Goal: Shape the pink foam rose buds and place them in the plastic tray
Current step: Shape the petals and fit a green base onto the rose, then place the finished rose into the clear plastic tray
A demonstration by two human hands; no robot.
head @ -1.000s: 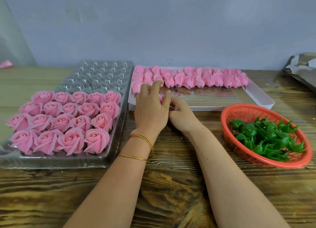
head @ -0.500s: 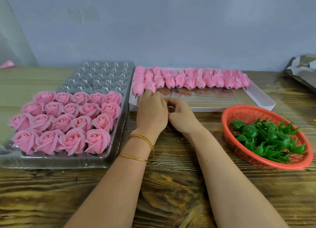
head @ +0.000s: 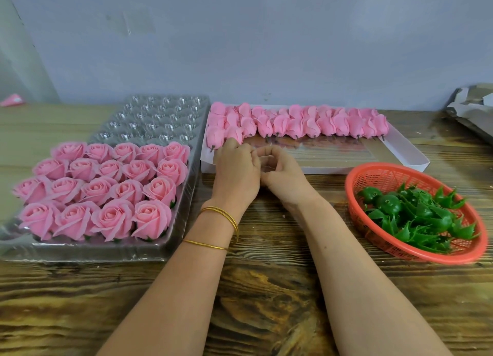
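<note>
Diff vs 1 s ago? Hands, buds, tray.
The left hand has folded its fingers down; a second ago they were raised over the near-left buds with pink showing beneath. The right hand barely moved and touches the left at the front edge of the white box. What they hold, if anything, is hidden. Roses in the plastic tray, remaining buds and basket are unchanged.

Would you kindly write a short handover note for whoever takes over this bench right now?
Left hand and right hand: fingers curled, touching, at the near edge of the white box; whether they hold a bud is hidden.
Done: shaped roses fill the near rows of the plastic tray; far cups empty.
To do: unshaped buds line the box's far side.
Green calyxes lie in the orange basket.
</note>
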